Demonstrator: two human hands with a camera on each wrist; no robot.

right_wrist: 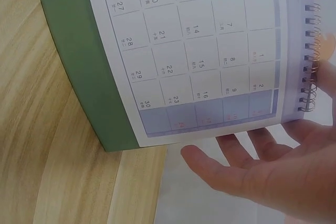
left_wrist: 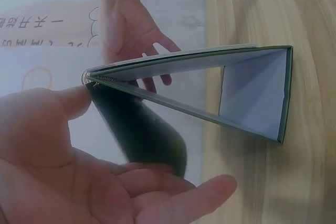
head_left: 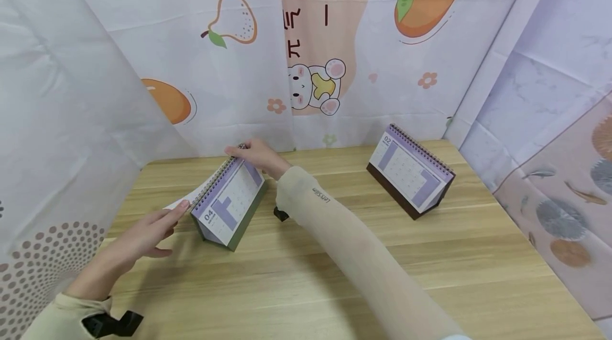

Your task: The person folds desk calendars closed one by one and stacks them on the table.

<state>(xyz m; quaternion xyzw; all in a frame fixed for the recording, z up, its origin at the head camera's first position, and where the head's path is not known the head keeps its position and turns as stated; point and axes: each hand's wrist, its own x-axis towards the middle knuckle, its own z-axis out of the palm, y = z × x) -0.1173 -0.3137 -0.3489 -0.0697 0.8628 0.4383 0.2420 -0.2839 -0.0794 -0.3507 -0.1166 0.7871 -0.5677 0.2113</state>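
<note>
A desk calendar point(head_left: 237, 196) marked 04, with a green base, stands angled on the table. At its near end is my left hand point(head_left: 145, 234), its thumb touching the end of the spiral binding point(left_wrist: 89, 78) and its other fingers loosely extended. From the binding, a loose sheet point(left_wrist: 144, 124), dark in the left wrist view, hangs down on the back side against those fingers. My right hand point(head_left: 260, 156) reaches over the far end, thumb at the coils point(right_wrist: 308, 77) and remaining fingers spread past the calendar's side edge. The front page shows a date grid.
A second desk calendar point(head_left: 410, 170), marked 02 with a dark brown base, stands at the right on the wooden table point(head_left: 382, 271). Fruit-printed cloth point(head_left: 330, 133) hangs behind the table, and more cloth point(head_left: 540, 170) hangs along the right side.
</note>
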